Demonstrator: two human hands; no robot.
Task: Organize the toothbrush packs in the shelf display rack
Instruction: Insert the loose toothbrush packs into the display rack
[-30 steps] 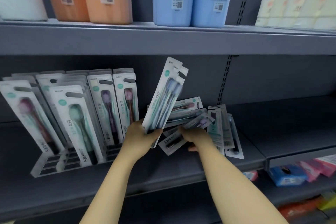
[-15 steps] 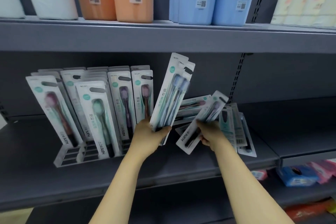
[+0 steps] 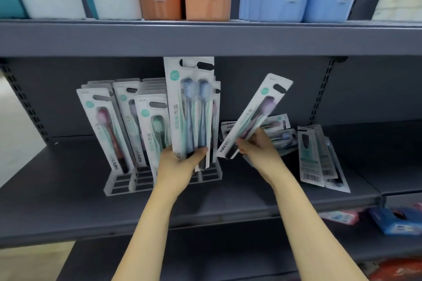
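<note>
Each hand [image 3: 180,162] [image 3: 258,146] grips toothbrush packs [image 3: 190,109], perhaps several.

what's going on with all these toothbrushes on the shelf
A person is sorting toothbrush packs into the clear display rack on a grey shelf. The left hand holds a blue twin pack upright over the rack; the right hand holds a purple-brush pack tilted. A loose pile and some leaning packs are not yet racked.

two bare forearms, no sleeves, bare hands
</note>
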